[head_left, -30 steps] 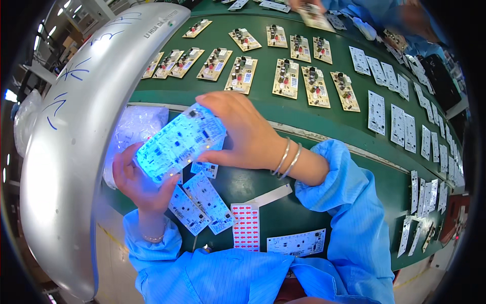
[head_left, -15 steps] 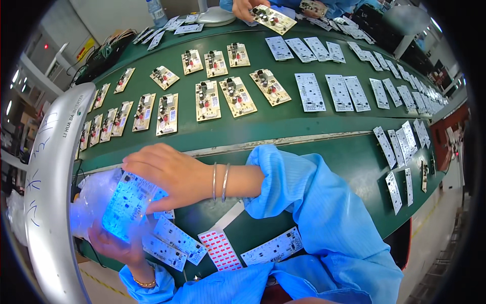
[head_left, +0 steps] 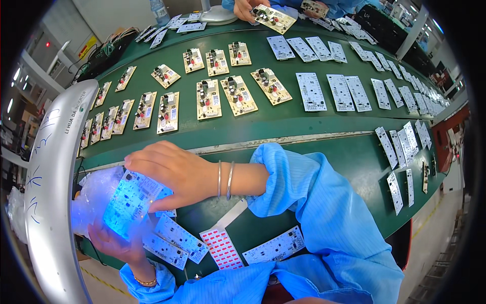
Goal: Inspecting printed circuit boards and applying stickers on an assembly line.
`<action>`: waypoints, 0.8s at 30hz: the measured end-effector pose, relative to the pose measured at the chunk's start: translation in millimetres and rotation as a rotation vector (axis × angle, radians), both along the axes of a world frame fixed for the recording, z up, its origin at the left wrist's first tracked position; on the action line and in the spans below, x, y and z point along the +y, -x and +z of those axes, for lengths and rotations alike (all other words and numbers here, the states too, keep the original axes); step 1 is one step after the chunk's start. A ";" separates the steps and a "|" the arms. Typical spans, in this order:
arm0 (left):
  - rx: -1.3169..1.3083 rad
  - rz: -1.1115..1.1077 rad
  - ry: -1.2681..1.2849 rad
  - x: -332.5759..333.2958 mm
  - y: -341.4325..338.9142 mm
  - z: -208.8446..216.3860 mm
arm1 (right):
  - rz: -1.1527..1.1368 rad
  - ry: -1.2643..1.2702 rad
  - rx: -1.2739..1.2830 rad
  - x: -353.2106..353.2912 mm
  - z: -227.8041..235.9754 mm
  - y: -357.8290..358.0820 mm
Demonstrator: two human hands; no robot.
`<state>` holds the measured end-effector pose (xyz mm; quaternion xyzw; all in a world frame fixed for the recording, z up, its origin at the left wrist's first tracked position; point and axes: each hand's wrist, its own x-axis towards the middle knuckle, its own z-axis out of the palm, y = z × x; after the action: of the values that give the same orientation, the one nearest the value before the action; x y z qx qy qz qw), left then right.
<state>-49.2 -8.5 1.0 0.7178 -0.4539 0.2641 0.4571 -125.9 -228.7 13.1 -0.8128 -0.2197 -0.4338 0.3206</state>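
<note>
Both hands hold one circuit board (head_left: 130,201), which glows blue under the light beside the silver lamp arm (head_left: 53,197). Its face with small dark parts is turned up and the board is tilted. My right hand (head_left: 169,171), with two silver bangles at the wrist, is closed over its upper right edge, hiding part of it. My left hand (head_left: 114,245) grips the lower edge, its fingers partly lost in the blue glare. Just below the hands lie loose white circuit boards (head_left: 181,237). Nearby on the green table is a sheet of red arrow stickers (head_left: 221,249).
Another white board (head_left: 274,247) lies by my right sleeve. Crumpled clear plastic (head_left: 97,195) sits behind the held board. Beyond a raised ledge (head_left: 243,146) stand rows of tan boards (head_left: 208,99) and white boards (head_left: 311,91). Across the table, a co-worker's hand (head_left: 245,9) holds a board.
Everything has shifted very slightly in the picture. Both hands keep their grip on the same circuit board, with almost no other movement.
</note>
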 end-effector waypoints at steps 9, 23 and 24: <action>-0.021 -0.014 -0.037 -7.8 -2.3 9.6 | -0.010 0.036 0.009 -5.0 0.0 -1.4; -0.122 -0.267 0.194 -7.5 -8.2 5.7 | -0.012 0.097 0.151 2.0 0.2 -10.2; -0.131 -0.267 0.184 -6.5 -7.6 6.1 | 0.000 0.092 0.168 3.8 0.7 -10.8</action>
<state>-41.5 -15.0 7.0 0.5875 -0.5479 0.2878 0.5214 -115.0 -224.9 13.8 -0.8602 -0.2117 -0.3538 0.3001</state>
